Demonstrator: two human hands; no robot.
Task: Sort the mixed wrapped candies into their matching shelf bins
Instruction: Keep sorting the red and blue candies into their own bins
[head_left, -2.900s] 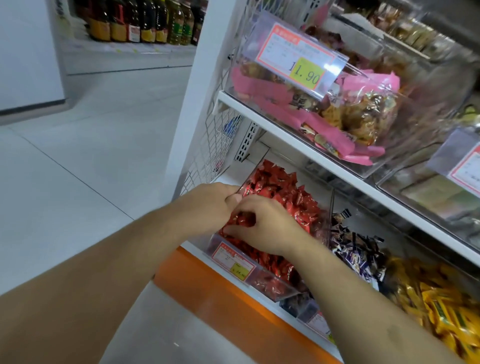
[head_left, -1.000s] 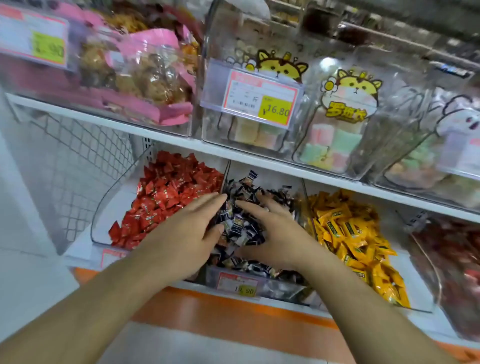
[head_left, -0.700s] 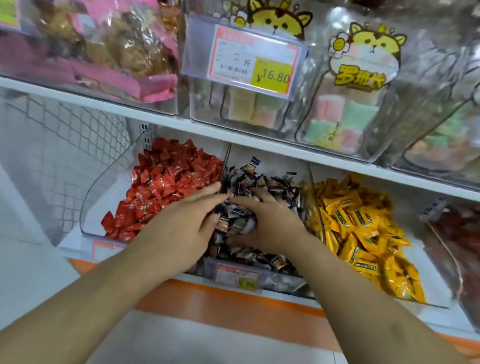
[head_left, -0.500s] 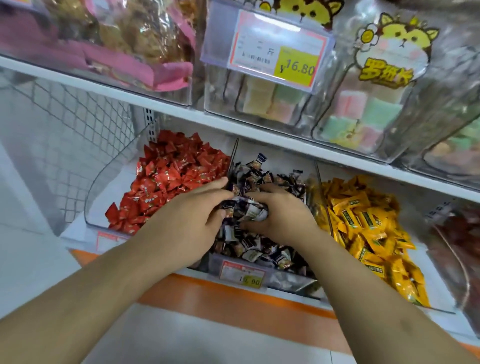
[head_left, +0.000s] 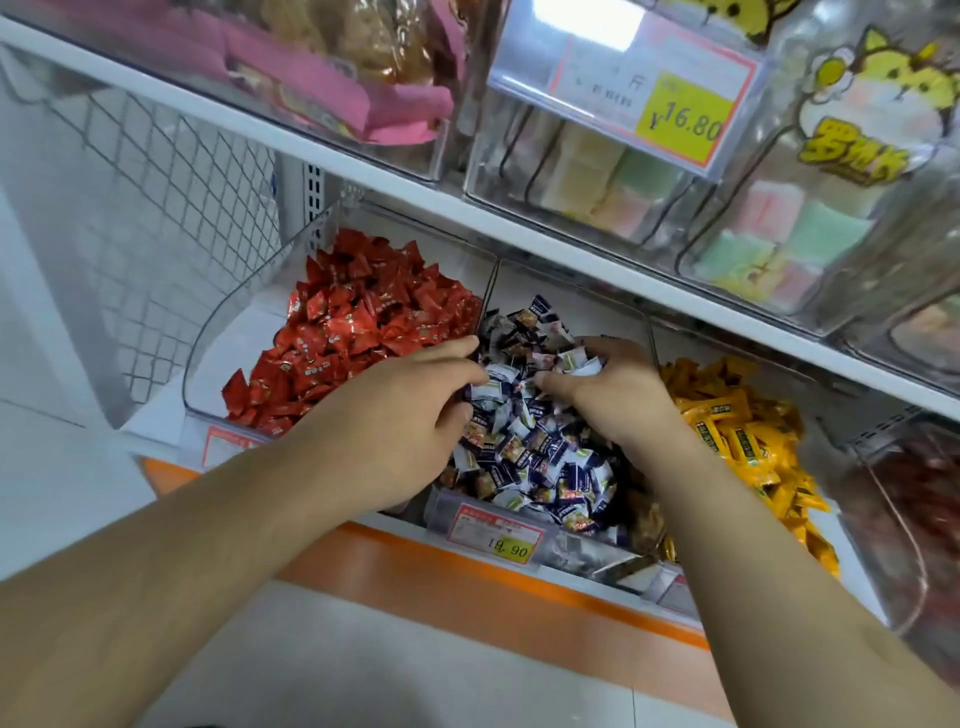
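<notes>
Three clear bins sit side by side on the lower shelf. The left one holds red wrapped candies (head_left: 363, 332), the middle one dark blue and white wrapped candies (head_left: 535, 457), the right one yellow wrapped candies (head_left: 737, 431). Both my hands are in the middle bin (head_left: 447, 512). My left hand (head_left: 395, 415) pinches a few dark candies between thumb and fingers near the red bin's divider. My right hand (head_left: 613, 395) curls its fingers round a small bunch of the same candies towards the back.
A white upper shelf (head_left: 467, 208) overhangs the bins and carries clear boxes of pastel sweets (head_left: 613, 176) and pink-wrapped snacks (head_left: 322, 78). A wire mesh panel (head_left: 156, 208) closes the left end. Another bin with dark red sweets (head_left: 924, 493) stands far right. An 18.90 price tag (head_left: 493, 530) fronts the middle bin.
Both hands moved from the red bin to the middle bin. Within the last second their fingers went from spread flat on the dark candies to gathering and gripping them.
</notes>
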